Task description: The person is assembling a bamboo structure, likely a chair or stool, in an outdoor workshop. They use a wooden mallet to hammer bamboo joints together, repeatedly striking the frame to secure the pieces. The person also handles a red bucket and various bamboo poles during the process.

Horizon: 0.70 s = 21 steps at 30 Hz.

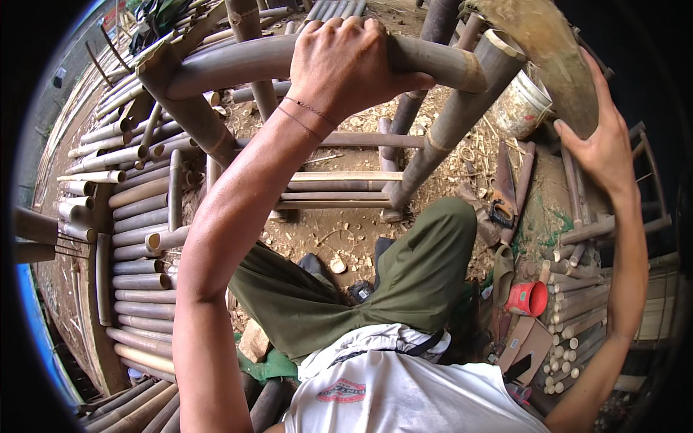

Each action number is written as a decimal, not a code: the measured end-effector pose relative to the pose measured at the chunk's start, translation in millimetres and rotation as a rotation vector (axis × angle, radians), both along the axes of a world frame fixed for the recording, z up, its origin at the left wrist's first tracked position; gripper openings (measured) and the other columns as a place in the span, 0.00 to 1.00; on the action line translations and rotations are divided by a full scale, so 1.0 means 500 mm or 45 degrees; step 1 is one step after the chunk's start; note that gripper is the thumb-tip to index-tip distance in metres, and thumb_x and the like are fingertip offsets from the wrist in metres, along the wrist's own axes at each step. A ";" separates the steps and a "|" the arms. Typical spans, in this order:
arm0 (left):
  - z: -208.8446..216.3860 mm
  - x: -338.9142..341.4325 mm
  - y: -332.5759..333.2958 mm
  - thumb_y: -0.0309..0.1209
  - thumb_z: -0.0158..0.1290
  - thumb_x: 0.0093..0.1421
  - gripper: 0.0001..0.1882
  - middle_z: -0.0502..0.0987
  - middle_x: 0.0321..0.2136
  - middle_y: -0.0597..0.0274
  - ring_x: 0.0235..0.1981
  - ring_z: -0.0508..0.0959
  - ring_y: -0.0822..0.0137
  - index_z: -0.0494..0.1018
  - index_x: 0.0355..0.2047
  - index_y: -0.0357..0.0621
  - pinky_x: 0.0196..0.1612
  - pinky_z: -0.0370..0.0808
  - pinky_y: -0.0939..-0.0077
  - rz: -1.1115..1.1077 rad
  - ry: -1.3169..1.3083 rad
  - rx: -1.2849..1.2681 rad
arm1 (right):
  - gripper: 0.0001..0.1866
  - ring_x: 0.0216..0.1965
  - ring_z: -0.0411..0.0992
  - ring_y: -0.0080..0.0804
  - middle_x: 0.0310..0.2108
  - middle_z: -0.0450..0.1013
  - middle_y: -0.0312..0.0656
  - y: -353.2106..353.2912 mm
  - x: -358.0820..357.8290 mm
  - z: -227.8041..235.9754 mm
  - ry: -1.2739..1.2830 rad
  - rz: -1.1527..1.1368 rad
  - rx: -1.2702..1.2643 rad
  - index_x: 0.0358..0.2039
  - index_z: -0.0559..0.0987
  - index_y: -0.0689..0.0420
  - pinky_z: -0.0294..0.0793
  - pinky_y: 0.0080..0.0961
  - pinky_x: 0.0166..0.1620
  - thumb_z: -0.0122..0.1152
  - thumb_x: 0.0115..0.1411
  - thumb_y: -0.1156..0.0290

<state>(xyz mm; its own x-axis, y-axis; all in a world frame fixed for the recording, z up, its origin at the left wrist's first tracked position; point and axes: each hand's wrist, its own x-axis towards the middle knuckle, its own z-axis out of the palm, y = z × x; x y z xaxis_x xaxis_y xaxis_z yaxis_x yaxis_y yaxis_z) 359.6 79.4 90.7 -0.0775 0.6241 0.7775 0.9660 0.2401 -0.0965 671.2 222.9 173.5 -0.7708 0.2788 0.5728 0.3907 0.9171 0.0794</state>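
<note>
My left hand (345,61) is wrapped over the thick horizontal bamboo rail (238,66) at the top of a bamboo frame. This rail joins a left post (198,119) and a right post (462,108), the right one showing a cut, hollow top end. Lower crosspieces (343,177) link the frame near the ground. My right hand (603,141) grips the edge of a large, rounded, brown wooden piece (552,50), thumb on its near side. That piece is raised beside the right post's top; its exact kind is unclear.
Bamboo poles (144,274) lie stacked on the left. At right are a handsaw (504,191), a white bucket (521,105), a red bucket (527,299) and cut bamboo pieces (577,325). Shavings litter the ground (339,245) around my feet.
</note>
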 end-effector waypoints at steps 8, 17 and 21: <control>0.021 0.020 0.008 0.72 0.57 0.43 0.42 0.82 0.31 0.51 0.36 0.84 0.55 0.80 0.31 0.39 0.42 0.78 0.61 -0.012 -0.043 -0.044 | 0.43 0.59 0.70 0.42 0.58 0.70 0.53 0.023 0.057 0.049 0.365 -0.068 0.372 0.66 0.62 0.58 0.68 0.38 0.62 0.73 0.53 0.63; 0.013 0.019 0.018 0.73 0.57 0.45 0.42 0.80 0.31 0.51 0.37 0.83 0.53 0.76 0.31 0.39 0.43 0.78 0.58 -0.028 0.007 0.030 | 0.46 0.60 0.69 0.45 0.62 0.67 0.49 0.035 0.049 0.050 0.512 -0.018 0.137 0.70 0.58 0.48 0.68 0.33 0.62 0.72 0.53 0.63; 0.028 0.034 0.009 0.72 0.56 0.46 0.43 0.79 0.33 0.51 0.40 0.81 0.51 0.76 0.36 0.37 0.47 0.76 0.57 0.008 -0.056 -0.111 | 0.47 0.58 0.70 0.53 0.60 0.68 0.55 0.000 0.036 -0.011 0.231 -0.050 0.155 0.70 0.56 0.49 0.70 0.38 0.60 0.69 0.50 0.69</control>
